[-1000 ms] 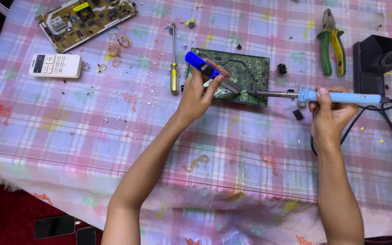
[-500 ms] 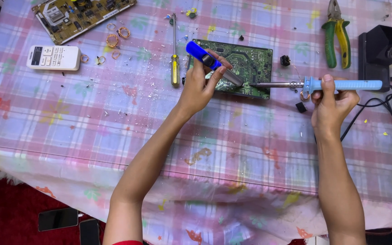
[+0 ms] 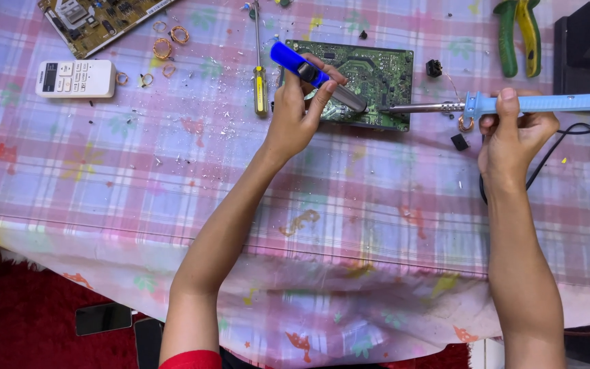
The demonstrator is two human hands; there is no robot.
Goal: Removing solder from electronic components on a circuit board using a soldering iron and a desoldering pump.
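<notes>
This looks like a home table used as a small electronics repair place. A pink checked tablecloth (image 3: 172,198) under clear plastic carries a green circuit board (image 3: 377,75), a second board (image 3: 97,20), a blue soldering iron (image 3: 534,104), pliers (image 3: 519,31), a screwdriver (image 3: 260,68), copper wire coils (image 3: 164,48) and a white remote control (image 3: 75,78)

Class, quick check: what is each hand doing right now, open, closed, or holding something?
Left hand: closed on a blue and silver desoldering pump, over the green circuit board.
Right hand: closed on a light blue-handled soldering iron.
</notes>
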